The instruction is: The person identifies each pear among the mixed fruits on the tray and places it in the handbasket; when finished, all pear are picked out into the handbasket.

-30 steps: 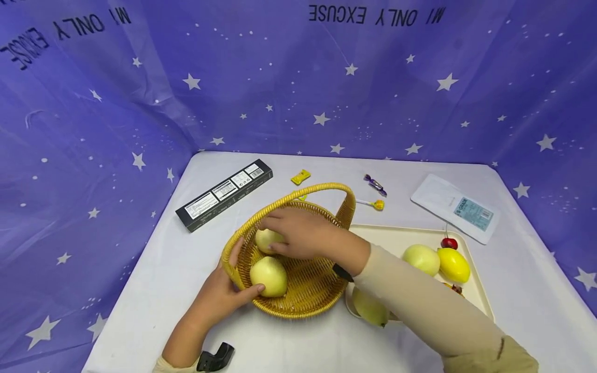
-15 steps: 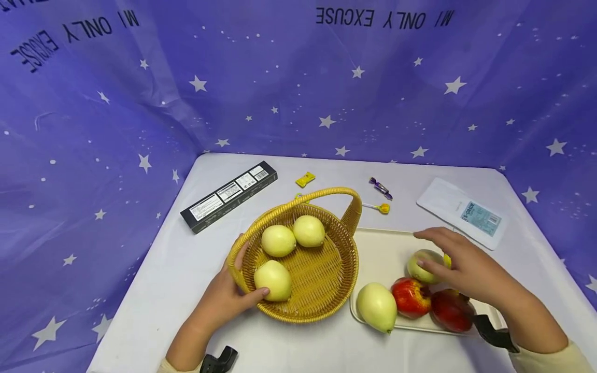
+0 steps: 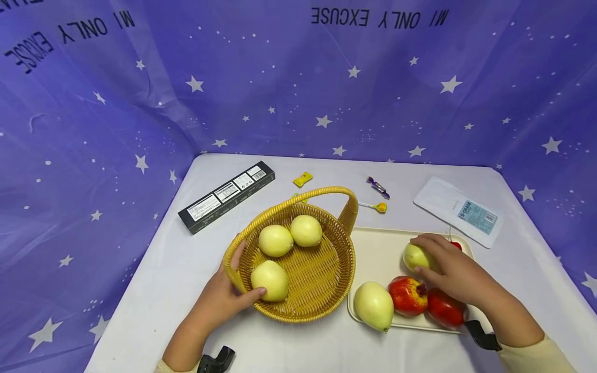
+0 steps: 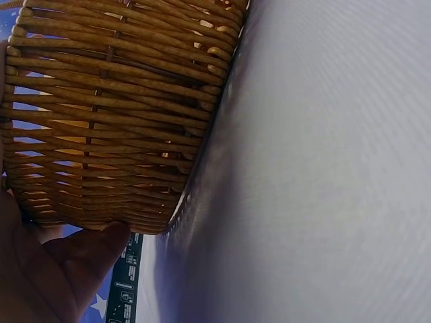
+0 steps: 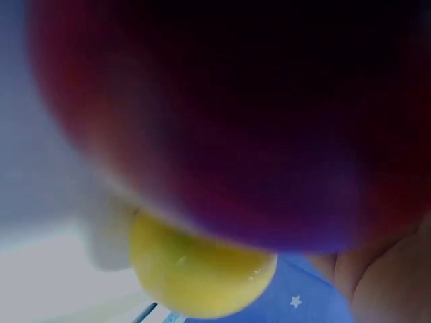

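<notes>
A yellow wicker basket (image 3: 317, 269) with an arched handle holds several pale yellow-green fruits, one of them near its left front (image 3: 270, 281). My left hand (image 3: 219, 300) grips the basket's left rim, its thumb inside by that fruit. In the left wrist view, fingers press against the woven wall (image 4: 101, 121). Over the cream tray (image 3: 373, 243), my right hand (image 3: 450, 267) curls its fingers and thumb round a pale yellow-green fruit (image 3: 416, 257). A red pomegranate (image 3: 406, 296), a dark red fruit (image 3: 445, 309) and a pear-shaped pale fruit (image 3: 374, 305) lie along the tray's front.
A yellow lemon (image 5: 195, 269) shows in the right wrist view. Part of a red cherry (image 3: 456, 245) peeks out behind my right hand. Behind lie a black box (image 3: 227, 197), a yellow candy (image 3: 302, 179), a purple candy (image 3: 378, 187), a lollipop (image 3: 381, 207) and a white pouch (image 3: 457, 210).
My right hand has left a pale fruit in the basket and moved right to the tray, where its fingers now close round another pale fruit. The left hand stays on the basket.
</notes>
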A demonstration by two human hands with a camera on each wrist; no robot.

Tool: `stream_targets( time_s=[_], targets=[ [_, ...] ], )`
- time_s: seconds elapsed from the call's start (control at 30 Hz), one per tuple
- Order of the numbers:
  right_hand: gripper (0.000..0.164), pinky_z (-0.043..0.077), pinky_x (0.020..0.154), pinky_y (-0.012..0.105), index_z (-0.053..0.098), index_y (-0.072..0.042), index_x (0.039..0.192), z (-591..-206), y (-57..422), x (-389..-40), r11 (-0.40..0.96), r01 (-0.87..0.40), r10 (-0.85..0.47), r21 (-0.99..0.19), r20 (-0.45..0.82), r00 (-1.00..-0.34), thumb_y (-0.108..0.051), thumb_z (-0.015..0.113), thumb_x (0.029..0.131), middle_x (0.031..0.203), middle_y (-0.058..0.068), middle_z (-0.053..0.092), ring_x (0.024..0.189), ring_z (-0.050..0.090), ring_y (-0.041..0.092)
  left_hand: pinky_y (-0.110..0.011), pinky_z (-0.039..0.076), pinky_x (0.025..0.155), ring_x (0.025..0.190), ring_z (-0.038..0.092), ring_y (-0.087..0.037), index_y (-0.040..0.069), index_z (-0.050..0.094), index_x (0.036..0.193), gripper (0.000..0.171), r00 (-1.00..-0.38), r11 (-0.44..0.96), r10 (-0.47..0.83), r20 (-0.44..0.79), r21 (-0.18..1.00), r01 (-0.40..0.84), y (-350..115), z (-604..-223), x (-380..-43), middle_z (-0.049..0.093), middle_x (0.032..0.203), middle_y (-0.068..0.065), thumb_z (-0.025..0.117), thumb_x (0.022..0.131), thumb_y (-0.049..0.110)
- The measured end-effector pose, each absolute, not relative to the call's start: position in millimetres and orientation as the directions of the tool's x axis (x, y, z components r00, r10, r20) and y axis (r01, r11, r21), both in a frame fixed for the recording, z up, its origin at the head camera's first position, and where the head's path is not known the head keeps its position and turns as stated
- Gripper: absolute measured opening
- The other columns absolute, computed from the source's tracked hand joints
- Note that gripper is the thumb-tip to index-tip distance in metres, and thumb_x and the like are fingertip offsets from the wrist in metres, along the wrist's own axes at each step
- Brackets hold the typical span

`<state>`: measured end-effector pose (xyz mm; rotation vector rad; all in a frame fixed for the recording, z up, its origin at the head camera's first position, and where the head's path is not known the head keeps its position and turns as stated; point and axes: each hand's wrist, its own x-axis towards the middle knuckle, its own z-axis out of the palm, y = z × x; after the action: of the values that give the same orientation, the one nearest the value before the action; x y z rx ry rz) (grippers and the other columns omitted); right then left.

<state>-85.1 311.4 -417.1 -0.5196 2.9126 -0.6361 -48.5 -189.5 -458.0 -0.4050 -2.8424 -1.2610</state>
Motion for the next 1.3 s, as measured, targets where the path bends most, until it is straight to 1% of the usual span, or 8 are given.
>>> stream_targets(
  time_s=[0.27,0.47,0.63,0.73,0.8,0.97,1.13,1.3],
  targets=[
    [0.062,0.042,0.091,0.060,0.047,-0.022,0.140,-422.1,309.8,-94.7,0.852,-0.282,-0.344,-0.442,-0.065,-0.937,-0.047,0.068,0.087,0.138,0.009,0.044,0.113,0.052,0.033,-0.052,0.033,0.105,0.136,0.035,-0.030,0.033,0.007,0.156,0.108,-0.963,0.633,0.245,0.109,0.735,0.244,-189.2,-458.6,-51.0,0.024,0.157,-0.007,0.076,0.076,0.056],
    [0.062,0.045,0.088,0.055,0.049,-0.022,0.139,-403.7,312.7,-94.2,0.842,-0.290,-0.350,-0.454,-0.052,-0.935,-0.049,0.068,0.087,0.132,0.007,0.049,0.103,0.054,0.026,-0.052,0.033,0.105,0.137,0.033,-0.028,0.035,0.005,0.155,0.109,-0.963,0.641,0.250,0.096,0.729,0.239,-189.1,-458.9,-52.4,0.021,0.158,-0.005,0.075,0.075,0.058],
    [0.059,0.050,0.077,0.045,0.046,-0.030,0.141,-370.9,310.6,-92.3,0.832,-0.315,-0.355,-0.456,-0.001,-0.935,-0.045,0.068,0.088,0.134,0.002,0.047,0.097,0.053,0.021,-0.053,0.034,0.104,0.137,0.033,-0.030,0.034,0.005,0.156,0.109,-0.963,0.649,0.249,0.102,0.721,0.244,-189.9,-458.4,-52.0,0.019,0.158,-0.005,0.075,0.076,0.057],
    [0.057,0.050,0.071,0.035,0.047,-0.037,0.139,-352.3,302.0,-90.7,0.814,-0.358,-0.379,-0.458,0.048,-0.924,-0.040,0.071,0.087,0.136,-0.003,0.046,0.097,0.053,0.017,-0.053,0.034,0.104,0.137,0.033,-0.031,0.034,0.006,0.156,0.108,-0.963,0.652,0.248,0.108,0.716,0.248,-190.3,-457.8,-51.0,0.019,0.158,-0.006,0.075,0.076,0.057],
    [0.057,0.050,0.067,0.030,0.048,-0.037,0.138,-341.6,292.4,-89.2,0.794,-0.389,-0.409,-0.467,0.065,-0.910,-0.038,0.073,0.086,0.138,-0.006,0.045,0.101,0.053,0.016,-0.053,0.034,0.104,0.137,0.033,-0.030,0.034,0.006,0.156,0.108,-0.964,0.652,0.243,0.110,0.718,0.246,-190.3,-457.1,-50.1,0.019,0.158,-0.005,0.075,0.076,0.056],
    [0.055,0.049,0.062,0.025,0.050,-0.033,0.136,-320.3,261.2,-87.6,0.725,-0.484,-0.531,-0.490,0.049,-0.846,-0.042,0.072,0.086,0.135,-0.014,0.045,0.099,0.054,0.009,-0.051,0.033,0.105,0.136,0.034,-0.029,0.034,0.008,0.155,0.108,-0.967,0.647,0.230,0.111,0.725,0.237,-189.9,-456.1,-48.6,0.021,0.158,-0.004,0.076,0.075,0.057],
    [0.049,0.050,0.071,0.024,0.051,-0.034,0.132,-306.8,228.8,-88.1,0.620,-0.624,-0.680,-0.475,0.071,-0.729,-0.045,0.069,0.087,0.130,-0.019,0.047,0.097,0.054,0.001,-0.053,0.034,0.104,0.135,0.036,-0.030,0.035,0.008,0.155,0.108,-0.967,0.640,0.230,0.112,0.731,0.237,-189.1,-456.8,-49.0,0.023,0.157,-0.006,0.076,0.075,0.057],
    [0.046,0.049,0.083,0.028,0.050,-0.035,0.130,-301.2,190.9,-95.5,0.529,-0.677,-0.771,-0.512,0.044,-0.635,-0.048,0.066,0.088,0.125,-0.022,0.048,0.102,0.052,0.001,-0.054,0.035,0.104,0.135,0.036,-0.032,0.035,0.007,0.155,0.108,-0.969,0.646,0.226,0.104,0.729,0.228,-189.1,-457.4,-48.9,0.022,0.157,-0.006,0.075,0.075,0.058]
  ],
)
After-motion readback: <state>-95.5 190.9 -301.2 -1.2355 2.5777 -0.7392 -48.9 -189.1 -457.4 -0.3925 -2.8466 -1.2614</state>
